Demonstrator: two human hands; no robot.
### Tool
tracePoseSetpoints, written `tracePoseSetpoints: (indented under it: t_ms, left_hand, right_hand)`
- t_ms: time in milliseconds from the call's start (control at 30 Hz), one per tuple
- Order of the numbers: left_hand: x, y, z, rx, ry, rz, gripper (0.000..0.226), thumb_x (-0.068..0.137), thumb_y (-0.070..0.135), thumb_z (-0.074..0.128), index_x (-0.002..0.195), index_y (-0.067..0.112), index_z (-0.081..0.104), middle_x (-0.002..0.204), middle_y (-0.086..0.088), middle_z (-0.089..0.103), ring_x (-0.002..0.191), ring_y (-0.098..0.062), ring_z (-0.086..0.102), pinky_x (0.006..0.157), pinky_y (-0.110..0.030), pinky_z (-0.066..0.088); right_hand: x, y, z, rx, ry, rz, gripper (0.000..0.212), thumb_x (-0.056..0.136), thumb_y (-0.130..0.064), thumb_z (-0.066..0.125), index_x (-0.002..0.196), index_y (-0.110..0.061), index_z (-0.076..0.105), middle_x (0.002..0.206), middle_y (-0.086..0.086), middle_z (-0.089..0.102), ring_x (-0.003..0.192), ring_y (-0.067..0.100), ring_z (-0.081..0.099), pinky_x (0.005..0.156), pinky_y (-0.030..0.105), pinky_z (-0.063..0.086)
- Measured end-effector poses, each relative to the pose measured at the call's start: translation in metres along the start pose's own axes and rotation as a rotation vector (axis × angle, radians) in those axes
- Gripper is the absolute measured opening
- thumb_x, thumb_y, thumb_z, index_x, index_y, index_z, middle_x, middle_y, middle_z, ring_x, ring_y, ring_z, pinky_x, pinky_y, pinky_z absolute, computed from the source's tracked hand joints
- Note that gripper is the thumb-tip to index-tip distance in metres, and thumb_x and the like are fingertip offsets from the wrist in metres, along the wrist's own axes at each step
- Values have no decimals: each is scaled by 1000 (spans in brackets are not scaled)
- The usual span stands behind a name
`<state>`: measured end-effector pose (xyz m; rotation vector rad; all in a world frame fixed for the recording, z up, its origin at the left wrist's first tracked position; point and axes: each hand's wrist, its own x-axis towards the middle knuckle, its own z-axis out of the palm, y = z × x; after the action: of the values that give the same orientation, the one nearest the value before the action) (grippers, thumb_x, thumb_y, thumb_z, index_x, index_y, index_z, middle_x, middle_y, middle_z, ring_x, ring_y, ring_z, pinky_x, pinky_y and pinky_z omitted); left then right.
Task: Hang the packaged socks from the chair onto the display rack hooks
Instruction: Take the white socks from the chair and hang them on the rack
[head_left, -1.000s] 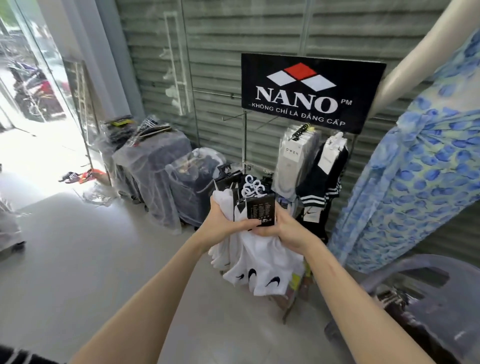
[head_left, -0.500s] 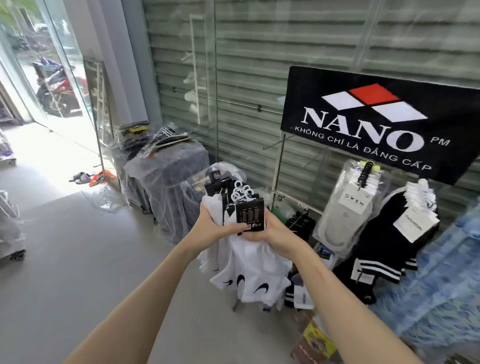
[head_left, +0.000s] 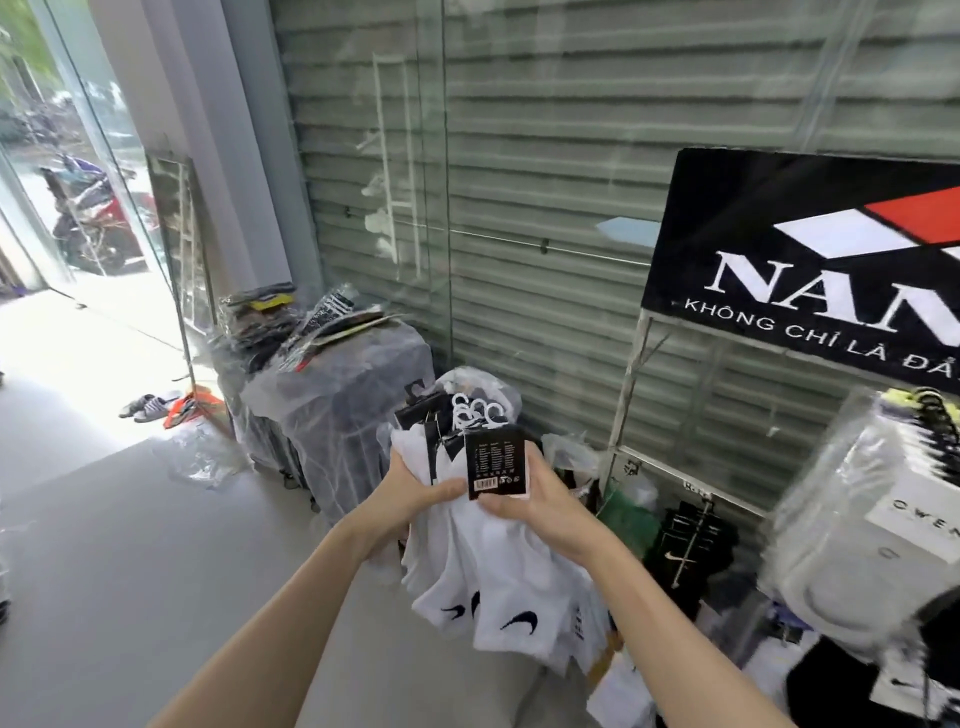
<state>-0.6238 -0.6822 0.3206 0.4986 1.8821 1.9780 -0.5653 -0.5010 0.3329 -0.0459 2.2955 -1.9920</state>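
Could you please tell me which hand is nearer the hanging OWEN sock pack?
Right. The right hand holds the white sock bundle on the side facing the OWEN pack; the left hand grips its far side.

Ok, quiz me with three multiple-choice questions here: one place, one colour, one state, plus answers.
1. Where is the black sign with white lettering relative to the bundle of white fabric socks? A above-right; B below-left; C underneath.
2. What colour are the swoosh logos on those socks? A red; B black; C green.
3. How is the bundle held? A lying on the floor; B hung on a hook; C gripped by left hand and right hand.
Answers: 1 A, the sign sits higher and rightward; 2 B, dark swooshes on white; 3 C, both hands curl round it.
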Motion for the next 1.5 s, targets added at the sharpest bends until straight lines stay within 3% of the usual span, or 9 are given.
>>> tracePoseSetpoints:
  t_ms: [200, 333, 533, 667, 900, 1100, 1333, 1433, 1500]
  left_hand:
    - [59, -75, -48, -116, 4, 10, 136, 31, 49, 94, 143, 8, 27, 131, -20, 57, 113, -31, 61, 88, -42, 54]
    - [91, -148, -73, -121, -39, 16, 120, 41, 56, 90, 139, 9, 39, 122, -13, 66, 106, -25, 66, 77, -32, 56]
    - [131, -232, -85, -106, -33, 171, 84, 60, 57, 82, 123, 8, 56, 104, -7, 74, 94, -21, 71, 73, -28, 55]
    - [145, -291, -79, -212, 4, 268, 90, 64, 54, 80, 132, 4, 49, 110, -13, 70, 97, -24, 69, 75, -30, 55]
    - [158, -335, -76, -175, -143, 325, 122, 43, 56, 89, 139, 1, 38, 125, -20, 61, 114, -33, 61, 89, -40, 54]
    - [160, -342, -63, -169, -90, 381, 99, 48, 49, 89, 128, 3, 54, 119, -17, 67, 109, -31, 65, 85, -39, 54]
    - [158, -347, -41, -256, -55, 354, 110, 41, 58, 88, 128, 2, 53, 119, -18, 66, 108, -30, 65, 89, -41, 54]
    - [162, -357, -35, -335, -35, 298, 89, 40, 56, 89, 113, 13, 62, 100, -3, 75, 93, -18, 71, 71, -28, 57]
    - [163, -363, -31, -376, -25, 262, 65, 56, 41, 85, 112, 14, 64, 98, -3, 76, 91, -19, 72, 68, -26, 57]
  right_hand:
    - [61, 64, 30, -145, 161, -104, 59, 80, -17, 70, 113, -26, 22, 127, 0, 44, 116, 9, 47, 87, 13, 40]
    - [97, 128, 48, -199, 176, -208, 54, 84, -17, 66, 106, -24, 18, 112, -25, 34, 99, -22, 40, 78, 0, 35]
    - [131, 202, 56, -274, 171, -323, 44, 87, -30, 60, 106, -24, 20, 118, -12, 47, 112, 7, 49, 90, 23, 42]
    - [148, 255, 57, -223, 179, -404, 35, 90, -35, 53, 112, -20, 31, 118, -4, 56, 111, 9, 54, 96, 37, 46]
    - [169, 314, 38, -261, 383, -588, 17, 91, -26, 55, 108, -25, 60, 108, 5, 57, 99, -5, 49, 91, 15, 37]
    - [162, 314, 23, -244, 347, -676, 23, 89, -26, 57, 111, -25, 61, 109, -4, 66, 107, 11, 59, 94, 32, 45]
    - [146, 317, 11, -182, 370, -674, 20, 90, -24, 57, 111, -24, 59, 106, -8, 68, 104, 11, 62, 93, 34, 48]
    - [142, 320, 1, -194, 490, -672, 15, 93, -23, 53, 107, -19, 57, 105, -5, 65, 103, 11, 59, 92, 30, 44]
    - [142, 321, -4, -196, 514, -650, 15, 94, -21, 51, 105, -10, 54, 106, 6, 63, 104, 20, 58, 95, 39, 45]
